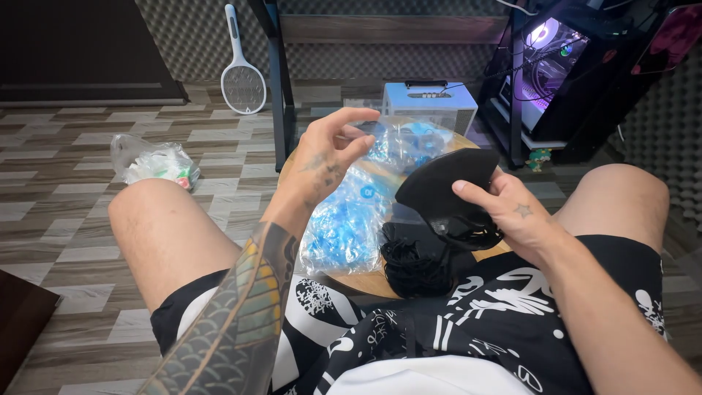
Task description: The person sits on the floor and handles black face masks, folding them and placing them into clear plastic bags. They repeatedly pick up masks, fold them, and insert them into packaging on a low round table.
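Observation:
My right hand grips a flat black fabric piece with thin black cords hanging under it, held above a round wooden board. My left hand is raised to the left of it, fingers curled and pinched together near the top of a clear plastic bag full of blue items. Whether the left fingers hold the bag's edge is unclear. A heap of black cords or fabric lies on the board under the black piece.
My bare knees frame the board at left and right. A crumpled plastic bag lies on the floor at left. Behind stand a white racket-shaped swatter, a black desk leg, a small white box device and a lit computer case.

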